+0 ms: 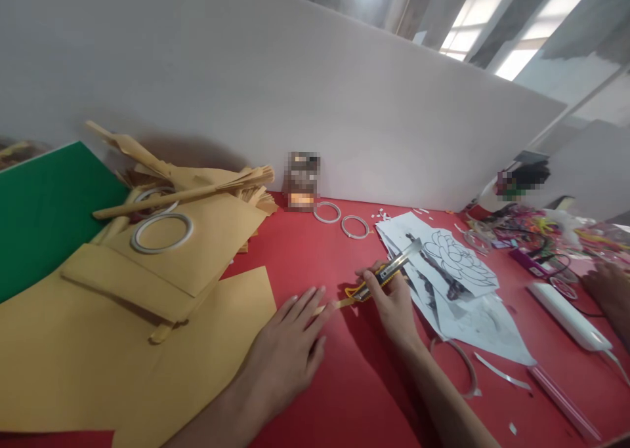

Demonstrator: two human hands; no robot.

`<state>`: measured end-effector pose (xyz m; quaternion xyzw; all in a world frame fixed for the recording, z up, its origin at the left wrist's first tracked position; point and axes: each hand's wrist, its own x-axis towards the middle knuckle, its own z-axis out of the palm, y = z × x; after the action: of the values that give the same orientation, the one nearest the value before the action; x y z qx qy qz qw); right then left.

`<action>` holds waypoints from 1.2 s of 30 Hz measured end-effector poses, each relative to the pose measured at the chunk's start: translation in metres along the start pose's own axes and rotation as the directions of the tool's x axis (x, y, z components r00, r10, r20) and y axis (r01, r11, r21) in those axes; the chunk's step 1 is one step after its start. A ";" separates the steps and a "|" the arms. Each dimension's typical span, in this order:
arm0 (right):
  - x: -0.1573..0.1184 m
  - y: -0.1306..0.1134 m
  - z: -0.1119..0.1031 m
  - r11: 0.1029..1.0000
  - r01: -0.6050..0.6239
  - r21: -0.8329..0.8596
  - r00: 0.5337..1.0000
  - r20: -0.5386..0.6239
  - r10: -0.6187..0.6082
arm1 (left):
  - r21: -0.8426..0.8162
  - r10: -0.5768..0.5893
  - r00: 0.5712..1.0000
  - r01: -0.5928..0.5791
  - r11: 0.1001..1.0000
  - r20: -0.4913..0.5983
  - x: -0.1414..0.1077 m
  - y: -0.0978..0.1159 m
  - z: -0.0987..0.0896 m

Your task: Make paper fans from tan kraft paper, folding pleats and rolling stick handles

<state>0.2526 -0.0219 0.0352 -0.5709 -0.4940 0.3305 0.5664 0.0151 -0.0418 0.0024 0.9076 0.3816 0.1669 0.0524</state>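
Observation:
My left hand [290, 343] lies flat on the red tabletop, fingers stretched out. A narrow strip of brown paper [344, 304] runs from under its fingers toward my right hand [394, 304]. My right hand is closed around a yellow and black utility knife [388, 276] with a metal channel. The knife is tilted, its blade end pointing up and right over the drawings, its lower yellow end at the strip. Whether that end touches the strip I cannot tell. Brown kraft paper sheets [216, 349] lie left of my left hand.
Folded brown paper [187, 238] is piled at left with a tape roll [161, 233] on top, beside a green board [59, 205]. Printed flower drawings [457, 264], a white glue-gun-like tool [568, 317] and another person's hand [608, 290] are at right. A pale partition [295, 87] stands behind.

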 end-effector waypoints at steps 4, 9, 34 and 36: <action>-0.002 0.001 -0.001 0.979 0.052 -0.195 0.996 -0.065 -0.066 | 0.007 -0.004 1.000 0.004 1.000 0.001 -0.001 0.000 0.001; -0.004 0.002 -0.012 0.974 -0.021 -0.227 0.994 -0.109 -0.004 | -0.005 -0.003 1.000 0.003 1.000 0.009 -0.001 0.000 0.002; -0.010 -0.001 -0.015 0.946 -0.139 -0.293 0.978 -0.189 0.086 | -0.008 -0.007 0.999 0.007 1.000 0.046 0.000 -0.001 -0.003; -0.009 -0.001 -0.017 0.941 -0.147 -0.305 0.977 -0.194 0.090 | -0.004 -0.006 0.999 0.007 1.000 0.050 0.000 -0.001 -0.004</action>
<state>0.2654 -0.0362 0.0366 -0.7105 -0.4530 0.2281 0.4878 0.0130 -0.0412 0.0054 0.9102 0.3827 0.1450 0.0644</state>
